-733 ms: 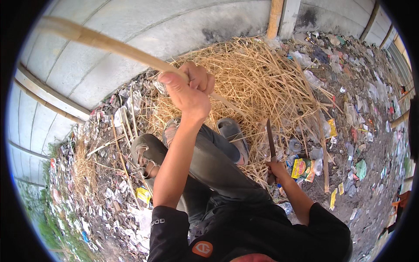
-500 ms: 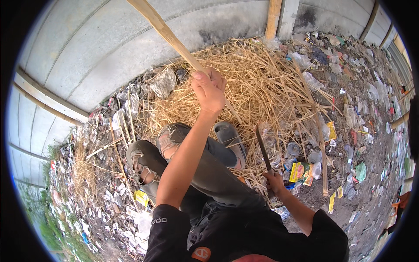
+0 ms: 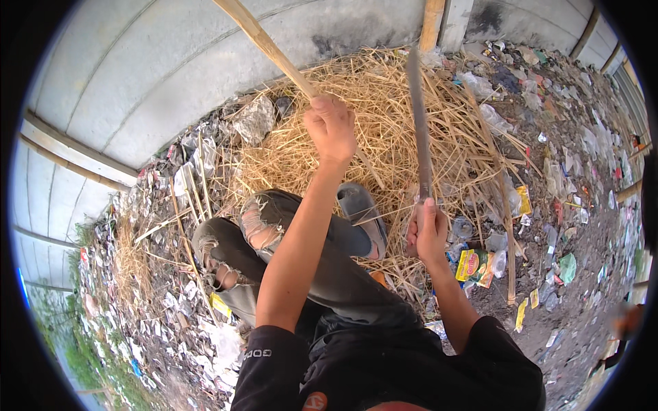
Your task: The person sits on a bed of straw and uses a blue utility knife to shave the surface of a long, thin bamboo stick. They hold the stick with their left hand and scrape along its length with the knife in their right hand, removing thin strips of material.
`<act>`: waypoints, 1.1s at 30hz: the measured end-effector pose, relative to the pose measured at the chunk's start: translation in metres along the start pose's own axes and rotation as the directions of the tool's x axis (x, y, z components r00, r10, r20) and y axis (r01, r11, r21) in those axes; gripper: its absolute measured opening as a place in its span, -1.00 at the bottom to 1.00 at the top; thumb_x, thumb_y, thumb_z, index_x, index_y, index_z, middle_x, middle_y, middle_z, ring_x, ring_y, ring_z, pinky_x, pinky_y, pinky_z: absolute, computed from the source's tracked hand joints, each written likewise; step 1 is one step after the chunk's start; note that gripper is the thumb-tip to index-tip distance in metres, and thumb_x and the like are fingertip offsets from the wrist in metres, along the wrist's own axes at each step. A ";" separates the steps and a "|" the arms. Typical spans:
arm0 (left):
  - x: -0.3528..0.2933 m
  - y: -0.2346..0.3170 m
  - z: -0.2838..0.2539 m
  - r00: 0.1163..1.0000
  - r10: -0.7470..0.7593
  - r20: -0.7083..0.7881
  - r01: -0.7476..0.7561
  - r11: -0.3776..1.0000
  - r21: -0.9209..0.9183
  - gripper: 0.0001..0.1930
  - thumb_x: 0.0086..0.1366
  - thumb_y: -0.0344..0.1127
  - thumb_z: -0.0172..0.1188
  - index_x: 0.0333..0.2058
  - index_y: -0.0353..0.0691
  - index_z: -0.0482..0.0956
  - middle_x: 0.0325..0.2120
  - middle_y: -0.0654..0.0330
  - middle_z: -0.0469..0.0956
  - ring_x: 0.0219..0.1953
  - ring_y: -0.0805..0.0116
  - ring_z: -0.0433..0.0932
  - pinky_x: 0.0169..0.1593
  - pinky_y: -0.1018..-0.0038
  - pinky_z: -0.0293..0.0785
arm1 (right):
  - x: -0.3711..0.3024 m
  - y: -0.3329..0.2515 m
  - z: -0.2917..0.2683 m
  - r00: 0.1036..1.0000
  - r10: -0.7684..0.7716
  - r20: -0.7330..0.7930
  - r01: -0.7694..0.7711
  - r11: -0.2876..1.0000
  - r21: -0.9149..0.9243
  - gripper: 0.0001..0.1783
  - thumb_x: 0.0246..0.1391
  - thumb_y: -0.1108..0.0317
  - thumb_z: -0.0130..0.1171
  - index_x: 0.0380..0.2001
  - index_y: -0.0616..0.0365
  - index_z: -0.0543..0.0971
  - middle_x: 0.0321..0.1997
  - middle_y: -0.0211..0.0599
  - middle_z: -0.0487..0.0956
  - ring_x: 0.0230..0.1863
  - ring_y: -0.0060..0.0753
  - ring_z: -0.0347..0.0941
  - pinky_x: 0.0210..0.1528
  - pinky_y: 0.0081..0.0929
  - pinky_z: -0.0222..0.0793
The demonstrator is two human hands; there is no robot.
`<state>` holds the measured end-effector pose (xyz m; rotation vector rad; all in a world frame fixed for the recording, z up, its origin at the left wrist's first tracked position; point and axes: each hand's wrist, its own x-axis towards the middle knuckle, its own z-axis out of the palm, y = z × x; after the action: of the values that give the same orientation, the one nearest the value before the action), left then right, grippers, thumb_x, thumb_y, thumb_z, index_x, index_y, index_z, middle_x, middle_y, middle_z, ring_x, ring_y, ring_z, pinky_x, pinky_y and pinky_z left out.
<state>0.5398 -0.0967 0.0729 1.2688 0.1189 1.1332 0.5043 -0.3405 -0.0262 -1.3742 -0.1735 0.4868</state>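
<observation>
My left hand [image 3: 332, 130] is closed round a long pale strip of split wood or bamboo [image 3: 266, 46], held aslant. Its upper end runs out at the top edge, and its lower end reaches below my fist toward the shavings. A long dark machete [image 3: 418, 120] stands nearly upright in my right hand [image 3: 428, 233], its blade apart from the strip. My right fingers wrap its handle, which is mostly hidden. Under both hands lies a heap of straw-coloured shavings [image 3: 384, 123]. My legs [image 3: 343, 274] are bent below my left forearm, one grey shoe [image 3: 356, 205] beside the heap.
A grey panel wall [image 3: 185, 75] rises behind the heap, with a wooden post [image 3: 430, 24] against it. Litter and plastic scraps [image 3: 576, 171] cover the ground on the right. A pale rock [image 3: 253, 120] sits by the wall. Someone else's arm [image 3: 625, 320] shows at the right rim.
My right hand has risen with the machete, swinging the blade from low beside the shoe to upright over the heap. My left hand and the strip have shifted slightly.
</observation>
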 end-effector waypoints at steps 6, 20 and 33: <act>-0.011 -0.006 -0.004 0.998 0.033 -0.062 -0.038 0.996 -0.080 -0.32 0.56 0.29 -0.14 -0.62 -0.11 0.15 -0.71 0.42 0.12 -0.68 0.60 0.09 -0.60 0.55 0.06 | -0.027 0.102 -0.042 0.965 0.260 -0.021 -0.254 0.920 -0.299 -0.35 0.50 -0.19 -0.13 -0.48 0.18 0.39 -0.72 -0.45 0.33 -0.75 -0.57 0.28 -0.69 -0.48 0.19; -0.008 -0.029 0.011 0.994 0.083 -0.068 -0.083 0.996 0.015 -0.31 0.52 0.37 -0.16 -0.61 -0.09 0.11 -0.67 0.42 0.10 -0.67 0.59 0.03 -0.61 0.54 0.00 | -0.036 0.152 -0.057 0.982 -0.150 0.111 0.185 0.723 -0.665 -0.42 0.52 -0.15 -0.14 -0.46 0.10 0.37 -0.66 -0.42 0.28 -0.67 -0.51 0.31 -0.62 -0.42 0.22; 0.009 -0.022 -0.002 0.992 0.047 -0.121 -0.048 0.999 -0.002 -0.31 0.57 0.31 -0.20 -0.63 -0.09 0.09 -0.71 0.41 0.10 -0.68 0.59 0.06 -0.61 0.54 0.02 | -0.038 0.090 -0.030 0.901 -0.428 0.075 0.425 0.904 0.049 -0.41 0.47 -0.19 -0.15 -0.39 0.15 0.36 -0.66 -0.41 0.34 -0.64 -0.53 0.35 -0.62 -0.48 0.22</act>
<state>0.5565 -0.0861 0.0593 1.2041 0.1772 1.2507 0.4615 -0.3733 -0.1130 -1.2384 -0.5229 0.1768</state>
